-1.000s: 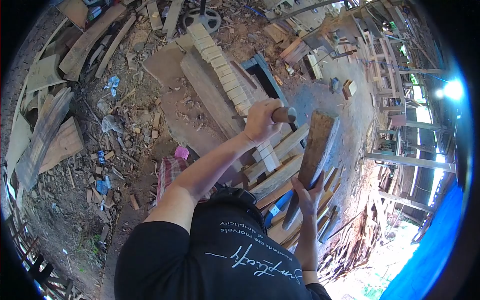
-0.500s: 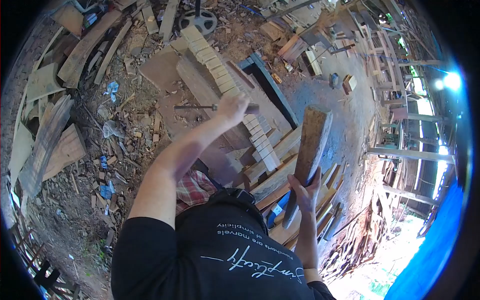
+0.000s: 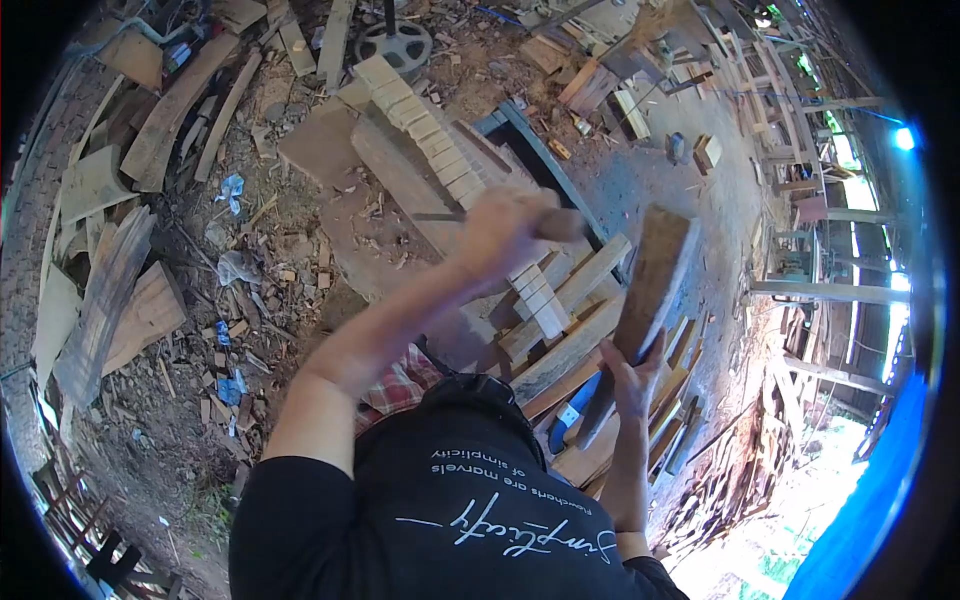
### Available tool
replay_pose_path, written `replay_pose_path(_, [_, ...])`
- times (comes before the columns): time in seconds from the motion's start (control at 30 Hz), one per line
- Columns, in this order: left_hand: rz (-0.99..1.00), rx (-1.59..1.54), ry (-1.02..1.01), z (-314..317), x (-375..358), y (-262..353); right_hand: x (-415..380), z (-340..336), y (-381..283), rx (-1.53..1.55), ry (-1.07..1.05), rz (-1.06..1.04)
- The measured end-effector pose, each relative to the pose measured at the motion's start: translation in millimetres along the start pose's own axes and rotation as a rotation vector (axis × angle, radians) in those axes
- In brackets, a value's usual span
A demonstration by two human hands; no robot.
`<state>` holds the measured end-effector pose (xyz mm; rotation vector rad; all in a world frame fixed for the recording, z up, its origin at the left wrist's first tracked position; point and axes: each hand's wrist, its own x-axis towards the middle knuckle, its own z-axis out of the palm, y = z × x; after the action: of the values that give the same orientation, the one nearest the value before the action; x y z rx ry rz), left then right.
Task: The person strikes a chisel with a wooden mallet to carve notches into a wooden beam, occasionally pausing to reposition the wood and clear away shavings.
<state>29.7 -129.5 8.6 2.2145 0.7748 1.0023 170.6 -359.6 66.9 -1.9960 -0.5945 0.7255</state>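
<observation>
My left hand [image 3: 500,235], smeared by motion, is closed around the wooden handle [image 3: 562,225] of a chisel. Its thin metal shaft [image 3: 437,216] sticks out on the other side of the fist. Below this hand in the view lies a pale wooden beam [image 3: 425,128] with a row of close-set crosswise cuts, partly hidden by the hand and forearm. My right hand [image 3: 635,378] grips a thick, tapered wooden club [image 3: 655,270] near its narrower end, the broad end tilted up and away from me.
Planks [image 3: 575,350] lie stacked beneath the right hand. A dark blue-green frame [image 3: 550,170] stands beyond the beam, and a spoked wheel [image 3: 395,45] is at the far end. Curved boards [image 3: 180,100] and wood scraps cover the ground on the left. A blue sheet [image 3: 860,500] hangs at right.
My left hand has lifted off the beam and moved right with the chisel, looking larger now. The right hand and the club have shifted slightly to the right.
</observation>
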Motion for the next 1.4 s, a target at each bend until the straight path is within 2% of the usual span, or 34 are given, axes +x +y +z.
replay_pose_path(0.07, [0.128,-0.168,0.21,23,9,20,3,-3,2,-0.018,0.118,-0.139])
replay_pose_path(0.2, [0.142,-0.274,0.222,51,20,21,-6,-3,-21,0.003,0.134,-0.116])
replay_pose_path(0.37, [0.149,-0.321,0.35,60,21,11,-15,-7,-18,0.01,0.111,-0.132])
replay_pose_path(0.53, [0.094,-0.312,0.374,65,20,2,-14,-10,-12,0.007,0.077,-0.164])
replay_pose_path(0.63, [0.071,-0.322,0.392,68,21,-1,-15,-9,-15,-0.008,0.104,-0.085])
replay_pose_path(1.03, [-0.016,-0.351,0.509,69,31,-7,-4,-13,-42,-0.139,0.145,-0.281])
replay_pose_path(1.1, [-0.032,-0.349,0.535,66,32,-7,-5,-12,-67,-0.021,0.285,-0.427])
replay_pose_path(1.13, [-0.041,-0.368,0.532,65,31,-6,-5,-15,-86,-0.021,0.279,-0.426])
replay_pose_path(1.2, [-0.052,-0.386,0.53,63,30,-4,-1,-25,-120,0.033,0.247,-0.773])
replay_pose_path(1.23, [-0.05,-0.387,0.548,62,31,-3,2,-22,-119,0.032,0.243,-0.773])
replay_pose_path(1.3, [-0.051,-0.391,0.566,61,29,-3,6,-16,-108,0.066,0.381,-0.569])
replay_pose_path(1.33, [-0.071,-0.387,0.556,61,29,-4,9,-2,-84,-0.123,0.38,-0.37])
replay_pose_path(1.37, [-0.09,-0.381,0.549,60,30,-4,53,-27,9,-0.611,0.496,-0.832])
replay_pose_path(1.4, [-0.084,-0.383,0.549,60,27,-3,42,-16,-6,-0.609,0.502,-0.834])
